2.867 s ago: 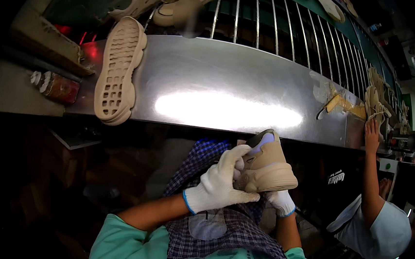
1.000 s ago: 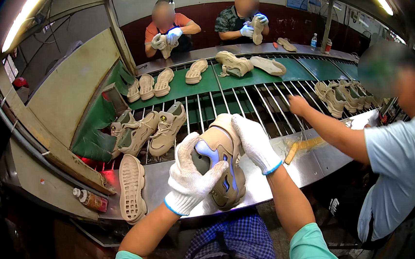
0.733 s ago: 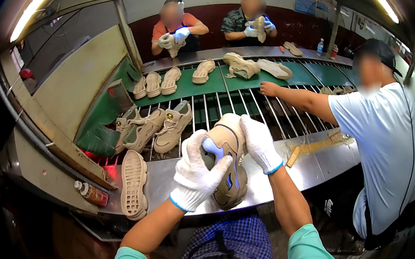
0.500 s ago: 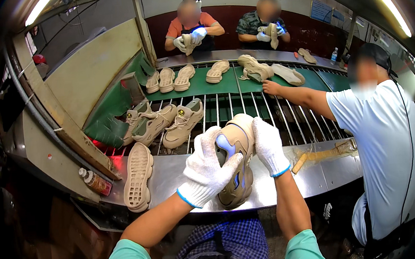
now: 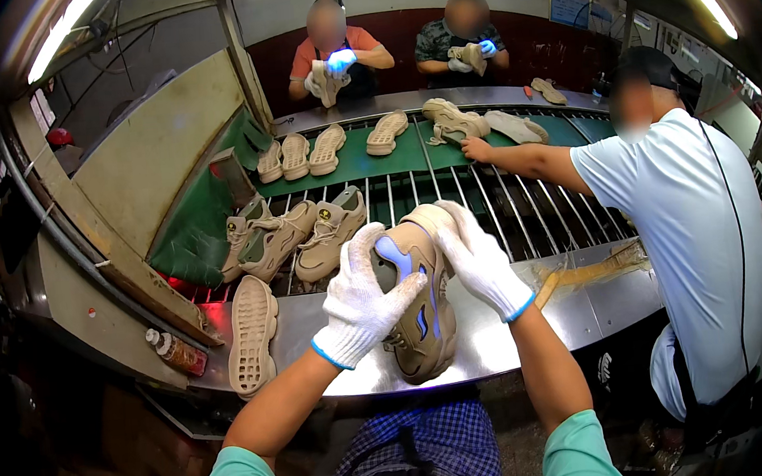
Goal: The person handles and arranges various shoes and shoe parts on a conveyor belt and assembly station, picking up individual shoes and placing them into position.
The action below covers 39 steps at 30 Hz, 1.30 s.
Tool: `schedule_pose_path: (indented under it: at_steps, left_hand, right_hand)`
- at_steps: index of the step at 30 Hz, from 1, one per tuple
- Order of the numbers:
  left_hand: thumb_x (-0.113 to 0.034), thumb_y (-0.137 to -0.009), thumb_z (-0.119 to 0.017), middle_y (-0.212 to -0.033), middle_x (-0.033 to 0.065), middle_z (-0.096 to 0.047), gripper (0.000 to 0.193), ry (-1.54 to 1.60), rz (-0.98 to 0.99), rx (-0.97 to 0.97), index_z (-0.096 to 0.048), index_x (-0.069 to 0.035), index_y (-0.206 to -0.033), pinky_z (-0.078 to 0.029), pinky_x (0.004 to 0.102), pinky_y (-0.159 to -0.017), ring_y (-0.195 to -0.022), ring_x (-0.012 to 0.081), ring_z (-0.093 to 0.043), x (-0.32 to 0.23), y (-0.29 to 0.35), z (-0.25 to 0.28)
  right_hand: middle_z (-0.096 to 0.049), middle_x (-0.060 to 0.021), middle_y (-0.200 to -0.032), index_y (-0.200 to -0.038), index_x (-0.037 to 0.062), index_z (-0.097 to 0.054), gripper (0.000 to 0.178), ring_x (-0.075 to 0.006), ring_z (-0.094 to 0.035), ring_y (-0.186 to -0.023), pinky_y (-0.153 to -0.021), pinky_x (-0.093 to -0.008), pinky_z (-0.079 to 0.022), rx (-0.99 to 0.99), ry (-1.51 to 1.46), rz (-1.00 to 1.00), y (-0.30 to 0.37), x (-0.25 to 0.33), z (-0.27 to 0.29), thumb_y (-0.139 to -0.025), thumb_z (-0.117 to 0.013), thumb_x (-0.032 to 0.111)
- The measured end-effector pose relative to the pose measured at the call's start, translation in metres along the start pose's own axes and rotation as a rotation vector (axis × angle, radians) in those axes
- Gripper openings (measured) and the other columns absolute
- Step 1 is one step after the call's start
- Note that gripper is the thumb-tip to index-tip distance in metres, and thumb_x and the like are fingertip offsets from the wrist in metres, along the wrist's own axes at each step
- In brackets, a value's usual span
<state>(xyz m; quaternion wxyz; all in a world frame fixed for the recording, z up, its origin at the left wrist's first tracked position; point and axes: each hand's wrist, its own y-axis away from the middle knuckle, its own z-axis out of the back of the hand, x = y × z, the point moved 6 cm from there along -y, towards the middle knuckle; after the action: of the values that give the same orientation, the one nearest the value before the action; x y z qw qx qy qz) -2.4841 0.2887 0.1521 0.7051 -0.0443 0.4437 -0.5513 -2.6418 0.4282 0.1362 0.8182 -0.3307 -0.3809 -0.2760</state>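
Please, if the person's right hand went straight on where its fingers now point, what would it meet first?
Most likely the beige shoe: the right hand lies against its heel end, with no gap visible. What comes beyond is hard to judge, since depth is unclear.

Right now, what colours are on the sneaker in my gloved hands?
Beige and brown, with violet-blue panels; the sneaker shows best in the head view.

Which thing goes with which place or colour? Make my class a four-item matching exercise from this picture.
1. Lilac-patched sneaker
2. Lone beige shoe sole
3. Small bottle
4. Trio of sneakers

A. reddish, white-topped
B. on the metal bars
C. lying on the shiny metal ledge
D. held by the left hand and right hand

Pairs: 1-D; 2-C; 3-A; 4-B
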Motion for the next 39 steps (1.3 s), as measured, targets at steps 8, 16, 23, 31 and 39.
schedule_pose_path:
  at_steps: [8,16,23,31,39]
  left_hand:
    - [-0.033,-0.08,-0.093,-0.135,0.0251,-0.065,0.092,0.056,-0.05,-0.043,-0.043,-0.001,-0.15,-0.058,0.045,-0.101,-0.116,0.0386,-0.072,0.014,0.002,0.007]
    - [-0.028,-0.078,-0.093,-0.124,0.0196,-0.062,0.089,-0.021,-0.134,-0.097,-0.043,-0.002,-0.147,-0.062,0.0452,-0.084,-0.097,0.0364,-0.074,0.006,0.013,0.021]
    - [-0.024,-0.066,-0.098,-0.122,0.019,-0.065,0.091,-0.027,-0.476,-0.056,-0.05,-0.004,-0.141,-0.064,0.042,-0.072,-0.093,0.0348,-0.074,-0.014,0.024,0.037]
    - [-0.029,-0.06,-0.101,-0.116,0.0145,-0.074,0.079,0.11,-0.369,0.026,-0.066,-0.002,-0.125,-0.061,0.0448,-0.09,-0.1,0.0356,-0.075,-0.02,0.045,0.025]
    - [-0.025,-0.063,-0.094,-0.114,0.0204,-0.075,0.071,0.126,-0.544,0.087,-0.069,-0.001,-0.125,-0.061,0.045,-0.084,-0.098,0.0365,-0.076,-0.023,0.078,-0.002]
  right_hand:
    - [-0.054,-0.0286,-0.152,-0.162,-0.0052,-0.032,0.081,-0.0355,-0.055,-0.141,-0.118,-0.0429,-0.044,-0.177,-0.316,-0.048,0.046,-0.04,-0.055,-0.101,-0.072,0.03]
    - [-0.07,-0.022,-0.122,-0.139,-0.0016,-0.053,0.051,-0.0309,-0.069,-0.113,-0.1,-0.0449,-0.053,-0.13,-0.124,-0.134,0.032,0.009,-0.037,-0.106,-0.064,0.035]
    - [-0.072,-0.0202,-0.119,-0.134,-0.0017,-0.06,0.045,-0.0295,-0.07,-0.11,-0.098,-0.041,-0.055,-0.203,-0.252,-0.026,0.039,0.013,-0.016,-0.107,-0.061,0.034]
    - [-0.071,-0.0196,-0.129,-0.137,-0.0057,-0.062,0.047,-0.0283,-0.071,-0.118,-0.103,-0.0377,-0.056,-0.323,-0.17,0.095,0.079,0.011,-0.01,-0.101,-0.072,0.023]
    - [-0.075,-0.0205,-0.118,-0.132,-0.0034,-0.065,0.046,-0.0284,-0.075,-0.105,-0.092,-0.0381,-0.059,-0.153,0.106,-0.141,0.115,-0.022,-0.002,-0.1,-0.073,0.029]
